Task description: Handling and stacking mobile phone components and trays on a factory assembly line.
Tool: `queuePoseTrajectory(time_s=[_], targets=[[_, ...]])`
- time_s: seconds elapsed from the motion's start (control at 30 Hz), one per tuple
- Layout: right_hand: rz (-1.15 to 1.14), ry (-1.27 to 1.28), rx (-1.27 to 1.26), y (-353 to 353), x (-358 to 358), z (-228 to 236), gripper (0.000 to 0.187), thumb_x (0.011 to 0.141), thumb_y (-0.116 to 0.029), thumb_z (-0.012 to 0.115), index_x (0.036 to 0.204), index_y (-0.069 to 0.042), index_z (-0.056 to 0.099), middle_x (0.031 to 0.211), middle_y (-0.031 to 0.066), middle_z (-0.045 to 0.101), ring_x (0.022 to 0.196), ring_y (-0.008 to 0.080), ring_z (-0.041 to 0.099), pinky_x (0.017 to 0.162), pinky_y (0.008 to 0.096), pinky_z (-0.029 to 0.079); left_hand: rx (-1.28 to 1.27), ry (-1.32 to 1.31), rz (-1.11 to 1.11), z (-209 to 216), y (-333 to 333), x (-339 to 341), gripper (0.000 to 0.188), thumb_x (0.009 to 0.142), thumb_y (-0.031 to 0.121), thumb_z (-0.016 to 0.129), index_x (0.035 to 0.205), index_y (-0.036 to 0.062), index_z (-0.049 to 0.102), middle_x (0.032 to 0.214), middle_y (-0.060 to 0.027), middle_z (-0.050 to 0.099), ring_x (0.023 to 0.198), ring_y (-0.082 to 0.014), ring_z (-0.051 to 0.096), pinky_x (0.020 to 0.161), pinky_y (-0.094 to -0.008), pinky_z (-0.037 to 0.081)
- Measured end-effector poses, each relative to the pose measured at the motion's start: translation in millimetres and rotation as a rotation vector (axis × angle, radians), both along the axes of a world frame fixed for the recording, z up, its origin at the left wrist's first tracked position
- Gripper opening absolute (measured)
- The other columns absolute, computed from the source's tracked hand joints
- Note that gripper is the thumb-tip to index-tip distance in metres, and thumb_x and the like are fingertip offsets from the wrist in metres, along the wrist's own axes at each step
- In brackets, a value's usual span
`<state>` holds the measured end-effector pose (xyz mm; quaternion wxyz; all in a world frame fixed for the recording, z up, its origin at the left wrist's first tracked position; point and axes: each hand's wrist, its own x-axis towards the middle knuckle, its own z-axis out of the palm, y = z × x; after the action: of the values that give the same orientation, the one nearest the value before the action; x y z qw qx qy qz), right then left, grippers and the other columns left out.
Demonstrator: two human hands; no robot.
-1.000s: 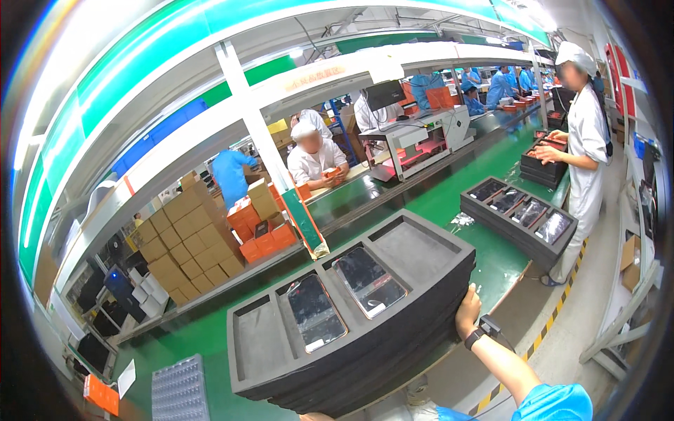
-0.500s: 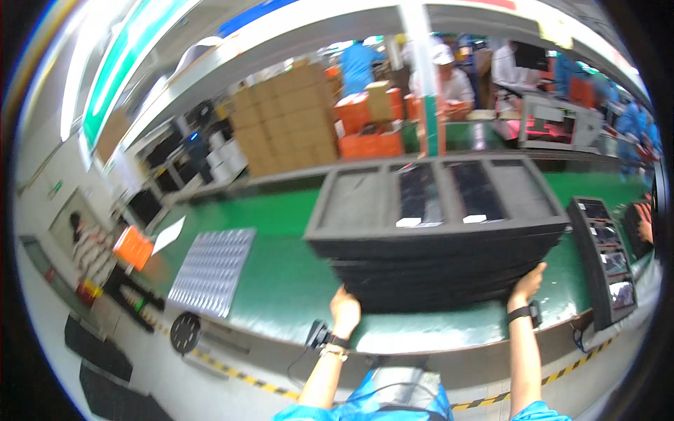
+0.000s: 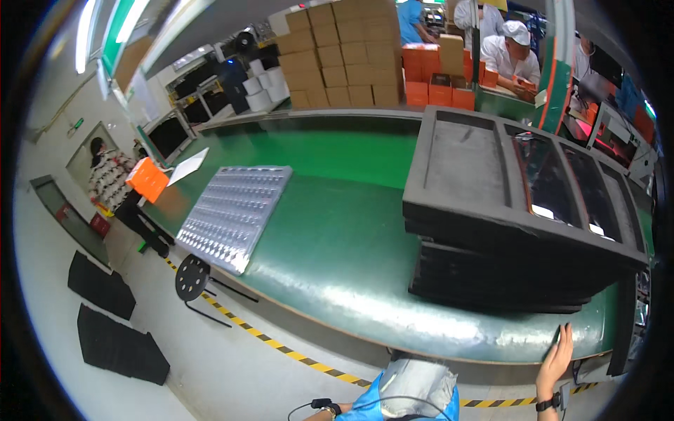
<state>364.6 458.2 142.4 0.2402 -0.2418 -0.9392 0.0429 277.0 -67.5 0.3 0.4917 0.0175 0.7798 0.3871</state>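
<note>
While your right grip (image 3: 556,361) stands just off the near side of the stack of foam trays (image 3: 498,274), its fingers are stretched straight and lie close together, with nothing held in them. From that grip the stack sits between 11 and 12 o'clock, on the green surface (image 3: 337,217); a narrow strip of green shows between your fingertips and the lowest layer, so they look apart. Whether your palm rests on the edge of the surface, you cannot tell.

The stack's long axis runs roughly from 9 to 3 o'clock, its right end dipping toward 4, and its upper layers jut out past the lower ones at the 9 o'clock end. In the top tray (image 3: 449,201), two dark glass-faced devices (image 3: 550,179) fill the middle compartments; the one at the 9 o'clock end is bare.

Your right side is the nearer: only your left wrist (image 3: 331,409) shows, at about 7 o'clock from the stack, and you cannot tell how the left grip is set, as it falls outside the view. Toward 9 o'clock from the stack lies a clear plastic tray (image 3: 235,217), well apart from it.
</note>
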Motion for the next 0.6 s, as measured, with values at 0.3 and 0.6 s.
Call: queuePoseTrajectory(time_s=[0.3, 0.6], targets=[[-0.049, -0.119, 0.154, 42, 68, -55, 0.077, 0.104, -0.058, 0.025, 0.138, 0.003, 0.058, 0.147, 0.0244, 0.053, 0.135, 0.0447, 0.05, 0.114, 0.0536, 0.035, -0.066, 0.199, 0.056, 32, 11, -152, 0.045, 0.096, 0.029, 0.059, 0.129, -0.002, 0.058, 0.128, -0.0229, 0.062, 0.119, -0.043, 0.057, 0.103, -0.0483, 0.043], [-0.074, 0.338, 0.269, -5, -6, -16, 0.045, 0.099, -0.03, 0.039, 0.112, -0.005, 0.074, 0.12, 0.0144, 0.072, 0.112, 0.032, 0.067, 0.099, 0.0446, 0.047, 0.014, 0.442, -0.054, 36, 36, -185, 0.044, 0.097, 0.029, 0.059, 0.127, -0.0027, 0.059, 0.126, -0.0235, 0.063, 0.117, -0.0427, 0.058, 0.101, -0.0482, 0.044]])
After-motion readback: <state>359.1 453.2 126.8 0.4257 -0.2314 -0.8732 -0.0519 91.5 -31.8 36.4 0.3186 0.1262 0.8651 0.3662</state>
